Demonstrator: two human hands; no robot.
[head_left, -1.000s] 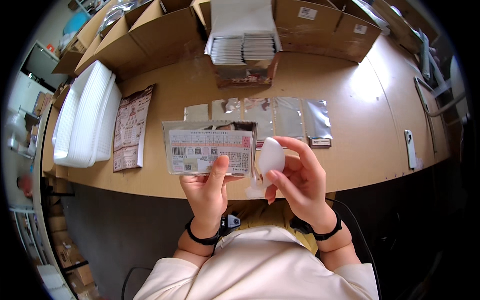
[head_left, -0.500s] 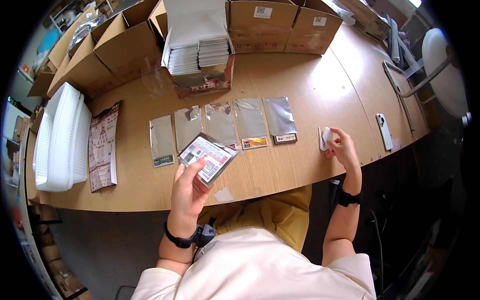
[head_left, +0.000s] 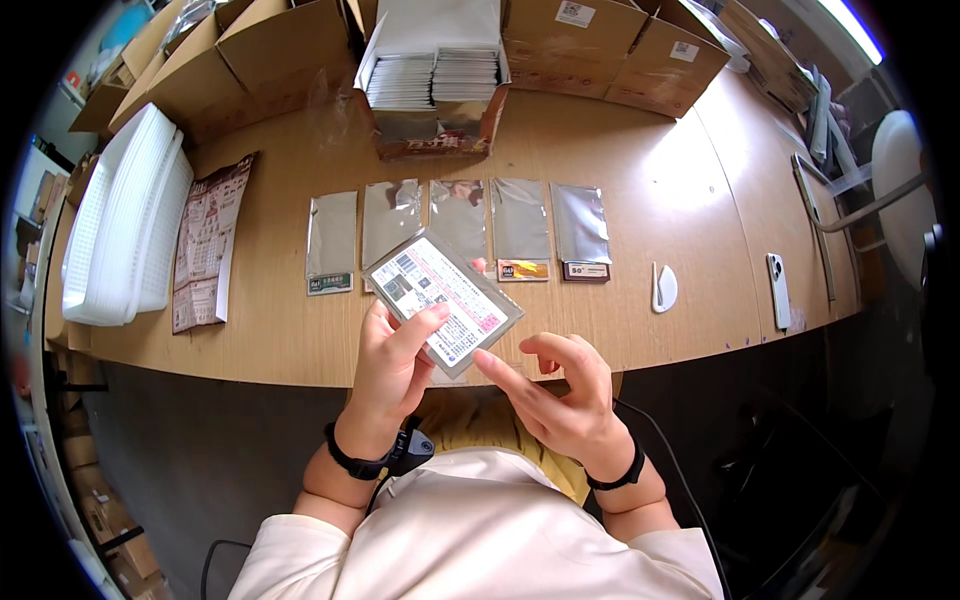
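My left hand [head_left: 392,352] is closed on a flat packet [head_left: 440,298], its thumb on top and its fingers underneath. The packet has a grey edge and a white label with small print. My right hand [head_left: 562,388] holds nothing; its index fingertip is at the packet's near corner, the other fingers curled loosely apart. Beyond the packet lies a row of clear sleeves, among them a left sleeve [head_left: 332,232], a sleeve with an orange strip [head_left: 520,220] and a right sleeve [head_left: 580,225]. A small white drop-shaped tool with a slot [head_left: 668,290] rests to their right.
At the back stands an open box [head_left: 440,130] packed with upright flat packets, between cardboard cartons [head_left: 560,50]. Stacked white baskets [head_left: 120,230] and a printed sheet [head_left: 212,245] are at the left. On the right lies a phone [head_left: 778,290], near a metal-framed stand [head_left: 815,225].
My right hand has let go of the white tool, left it on the table, and moved left to the packet. My left hand has turned the packet slightly and brought it right.
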